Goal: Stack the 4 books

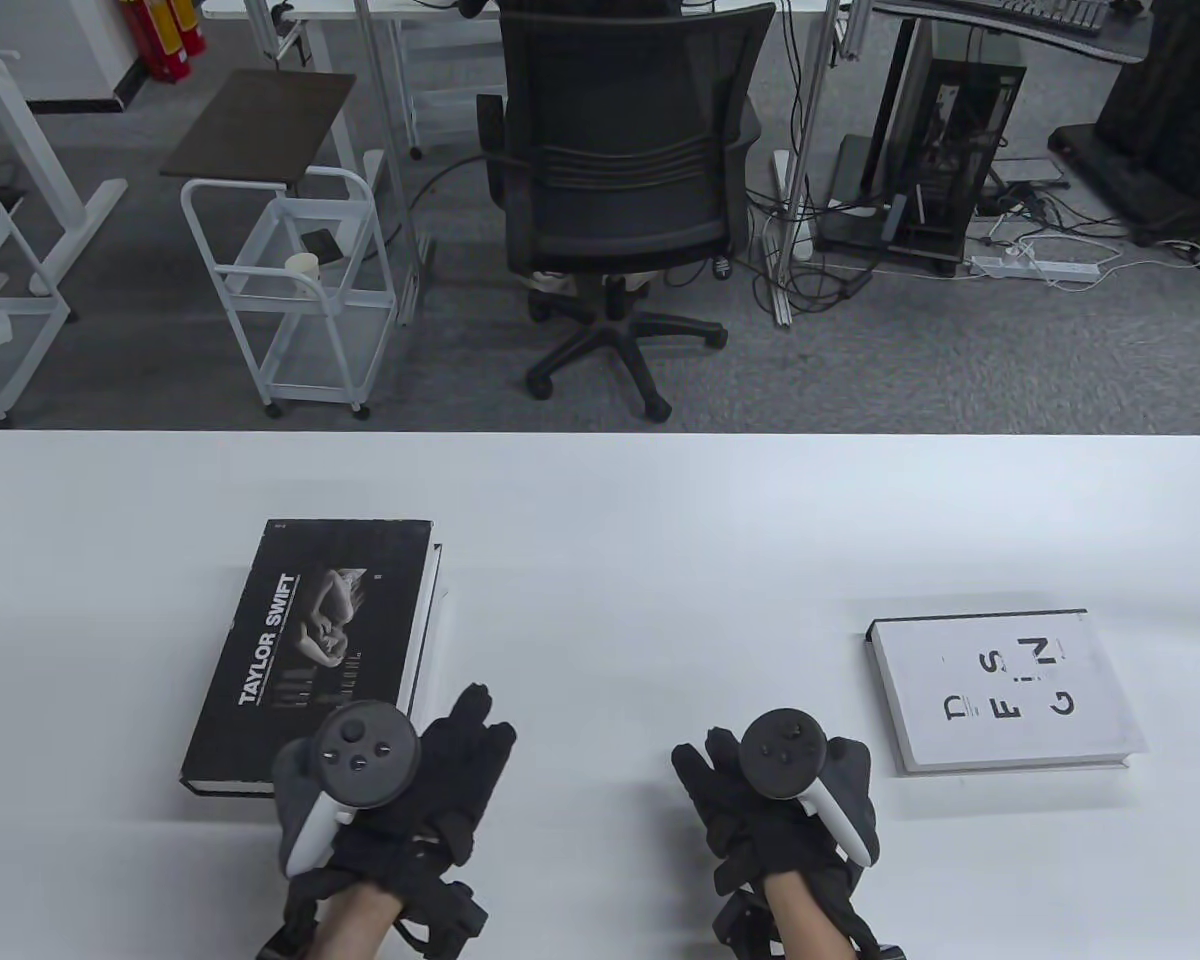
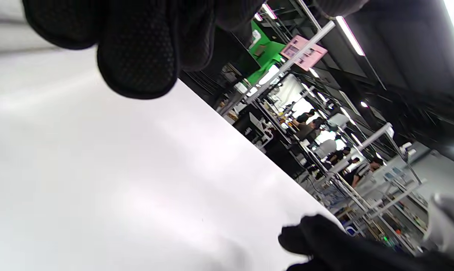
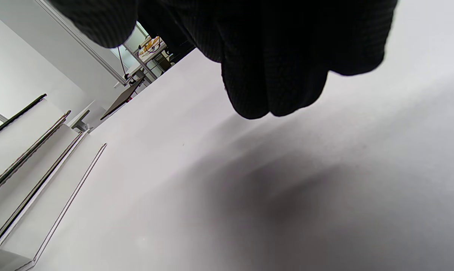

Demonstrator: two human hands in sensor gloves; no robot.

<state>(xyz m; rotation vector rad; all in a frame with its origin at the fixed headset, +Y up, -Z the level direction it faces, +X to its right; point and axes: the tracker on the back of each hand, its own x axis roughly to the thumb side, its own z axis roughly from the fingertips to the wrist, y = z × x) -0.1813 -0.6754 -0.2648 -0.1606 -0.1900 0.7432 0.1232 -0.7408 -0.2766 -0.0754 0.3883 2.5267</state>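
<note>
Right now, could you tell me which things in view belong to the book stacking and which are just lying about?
Belongs to the job:
black Taylor Swift book, lying on top of another book whose edge shows at its right
white book
left hand, holding nothing
right hand, holding nothing

Just lying about:
office chair
white cart
computer tower

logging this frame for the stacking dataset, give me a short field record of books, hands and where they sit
black book: Taylor Swift book flat at table left, lying on at least one other book whose edge shows on its right side
white book: white book flat at table right, apart from the black one
books visible: three at most can be told
left hand: left hand at the black book's near right corner, contact unclear
right hand: right hand over bare table, holds nothing
grip: both hands' fingers curled, no book grasped
</note>
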